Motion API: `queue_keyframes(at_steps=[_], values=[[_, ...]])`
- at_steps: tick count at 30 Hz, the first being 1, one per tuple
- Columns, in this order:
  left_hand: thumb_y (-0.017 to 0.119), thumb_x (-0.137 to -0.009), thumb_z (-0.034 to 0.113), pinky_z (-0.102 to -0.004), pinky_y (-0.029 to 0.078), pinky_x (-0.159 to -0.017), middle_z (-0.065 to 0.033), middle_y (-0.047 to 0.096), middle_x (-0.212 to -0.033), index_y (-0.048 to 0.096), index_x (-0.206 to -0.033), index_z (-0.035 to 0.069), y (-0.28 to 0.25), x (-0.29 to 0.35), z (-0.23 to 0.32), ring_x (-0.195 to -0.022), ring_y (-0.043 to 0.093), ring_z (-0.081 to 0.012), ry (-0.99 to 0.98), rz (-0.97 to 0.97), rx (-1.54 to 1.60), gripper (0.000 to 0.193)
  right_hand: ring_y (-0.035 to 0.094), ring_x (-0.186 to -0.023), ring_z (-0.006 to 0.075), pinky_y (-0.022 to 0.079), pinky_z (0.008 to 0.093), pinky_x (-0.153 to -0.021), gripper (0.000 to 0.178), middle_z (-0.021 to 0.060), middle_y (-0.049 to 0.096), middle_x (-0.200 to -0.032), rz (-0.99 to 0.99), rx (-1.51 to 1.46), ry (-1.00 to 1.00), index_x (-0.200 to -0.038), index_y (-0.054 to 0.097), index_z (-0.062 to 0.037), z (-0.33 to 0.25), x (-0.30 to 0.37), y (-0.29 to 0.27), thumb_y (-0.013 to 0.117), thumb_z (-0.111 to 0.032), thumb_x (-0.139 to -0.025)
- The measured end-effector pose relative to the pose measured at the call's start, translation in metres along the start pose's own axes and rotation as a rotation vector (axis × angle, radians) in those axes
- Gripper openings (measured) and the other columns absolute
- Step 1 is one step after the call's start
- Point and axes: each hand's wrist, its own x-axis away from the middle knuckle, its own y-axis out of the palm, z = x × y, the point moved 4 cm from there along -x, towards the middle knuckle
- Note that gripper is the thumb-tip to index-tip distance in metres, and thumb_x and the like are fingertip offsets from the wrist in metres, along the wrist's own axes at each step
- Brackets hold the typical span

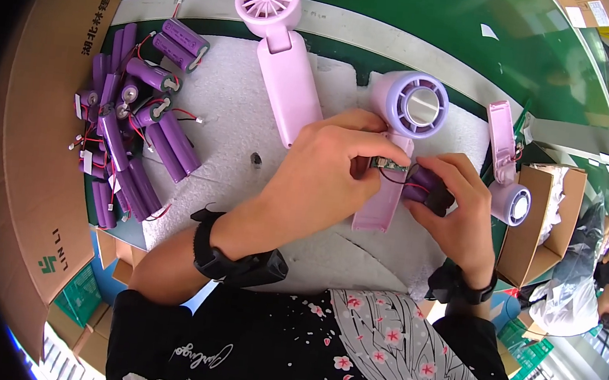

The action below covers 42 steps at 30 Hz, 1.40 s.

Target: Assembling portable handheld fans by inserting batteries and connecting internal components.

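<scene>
Over the middle of the foam mat, my left hand pinches a small green circuit board between thumb and fingers. The board sits at the opened pink handle of a handheld fan, whose round lilac head lies just beyond my fingers. Close on the right, my right hand grips a purple battery pack with a dark end. Thin red and dark wires run between the pack and the board. Part of the handle is hidden behind my fingers.
Many purple battery packs lie heaped at left beside a large cardboard box. A pink fan rests on the white foam mat. At right are another opened fan and an open carton. A person sits farther right.
</scene>
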Motion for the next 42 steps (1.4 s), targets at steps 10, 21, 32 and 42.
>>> queue_keyframes(at_steps=[10,21,32,42], values=[[0.067,-0.073,-0.005,-0.0270,0.055,-0.066,-0.0138,0.069,-0.106,0.078,-0.099,0.009,-0.008,-0.003,0.007,-0.076,0.070,-0.0204,0.043,0.005,-0.137,0.032,0.068,-0.097,0.0291,0.056,0.0351,-0.081,0.096,0.0151,0.062,-0.110,-0.550,-1.234,0.371,-0.154,0.017,-0.0061,0.000,0.019,0.019,0.074,0.004,-0.078],[0.078,-0.070,0.000,-0.0294,0.058,-0.066,-0.0154,0.069,-0.109,0.077,-0.101,0.009,-0.006,0.000,0.010,-0.079,0.072,-0.0233,0.196,0.036,-0.261,0.031,0.061,-0.111,0.0341,0.052,0.0439,-0.090,0.103,0.0158,0.051,-0.121,-0.524,-1.345,0.383,-0.147,0.035,-0.0036,0.006,0.025,0.011,0.087,0.002,-0.058],[0.077,-0.075,0.001,-0.0334,0.060,-0.070,-0.0177,0.067,-0.115,0.075,-0.108,0.007,-0.004,0.004,0.016,-0.081,0.072,-0.0280,0.269,-0.028,-0.433,0.034,0.057,-0.112,0.0249,0.044,0.0372,-0.097,0.088,0.0131,0.057,-0.125,-0.298,-0.734,0.105,-0.128,0.056,0.0001,0.012,0.011,0.006,0.093,-0.014,-0.050],[0.072,-0.080,0.000,-0.0360,0.059,-0.073,-0.0209,0.065,-0.120,0.073,-0.112,0.007,-0.008,0.001,0.015,-0.087,0.071,-0.0330,0.256,-0.096,-0.371,0.032,0.059,-0.107,0.0339,0.051,0.0390,-0.090,0.068,0.0168,0.058,-0.125,-0.062,-0.279,-0.173,-0.119,0.058,0.0000,-0.018,0.010,0.023,0.086,-0.002,-0.057]])
